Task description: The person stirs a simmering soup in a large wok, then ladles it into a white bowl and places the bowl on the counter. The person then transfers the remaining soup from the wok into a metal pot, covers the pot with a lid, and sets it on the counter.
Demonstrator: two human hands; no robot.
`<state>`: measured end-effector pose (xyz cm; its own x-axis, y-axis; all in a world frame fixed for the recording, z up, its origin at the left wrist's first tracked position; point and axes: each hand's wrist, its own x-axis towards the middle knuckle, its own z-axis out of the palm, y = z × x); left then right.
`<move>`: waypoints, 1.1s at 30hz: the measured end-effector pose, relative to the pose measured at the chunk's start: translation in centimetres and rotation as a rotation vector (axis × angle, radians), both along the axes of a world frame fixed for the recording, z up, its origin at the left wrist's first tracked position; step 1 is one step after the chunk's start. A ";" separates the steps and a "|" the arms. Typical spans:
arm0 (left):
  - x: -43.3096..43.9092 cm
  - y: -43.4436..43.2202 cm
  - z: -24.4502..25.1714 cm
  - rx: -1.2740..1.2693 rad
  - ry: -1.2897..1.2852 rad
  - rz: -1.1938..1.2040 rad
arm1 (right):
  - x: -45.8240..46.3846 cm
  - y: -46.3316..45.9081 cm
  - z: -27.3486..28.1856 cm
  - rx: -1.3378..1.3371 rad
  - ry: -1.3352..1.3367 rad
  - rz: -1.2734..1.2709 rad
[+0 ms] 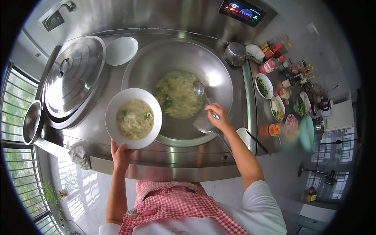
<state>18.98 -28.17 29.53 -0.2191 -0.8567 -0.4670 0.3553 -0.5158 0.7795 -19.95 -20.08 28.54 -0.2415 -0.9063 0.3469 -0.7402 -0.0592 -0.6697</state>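
Note:
My left hand grips the near rim of a white bowl, which is held over the left edge of the wok. Soup with pale egg-like strands and green leaf pieces fills the bowl's middle. In my right hand is the handle of a metal ladle. The ladle's head rests at the right edge of the greenish-yellow soup in the large steel wok. A metal wok spatula leans on the wok's near right rim, partly hidden by my right forearm.
A big domed lid stands at the left, with a pale dish beside it. A metal pot sits behind the wok at right. Further right are bottles, chopped greens in a bowl and sliced ingredients. A grey cloth hangs over the front edge.

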 end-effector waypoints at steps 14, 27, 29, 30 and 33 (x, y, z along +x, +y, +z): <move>0.0 0.0 -0.2 0.000 0.008 0.002 | -0.8 2.2 -3.0 -0.094 -1.260 -0.417; 0.4 0.0 -0.6 -0.020 -0.014 -0.028 | 0.3 4.8 4.1 -0.153 -1.328 -0.238; 0.4 0.0 -0.5 -0.015 -0.028 -0.031 | 0.7 4.9 6.5 -0.126 -1.256 -0.179; 0.3 0.0 -0.5 -0.010 -0.031 -0.030 | 1.0 5.0 7.8 -0.133 -1.250 -0.154; 0.2 0.0 -0.6 -0.020 0.000 -0.032 | 1.8 5.2 11.8 -0.127 -1.245 -0.093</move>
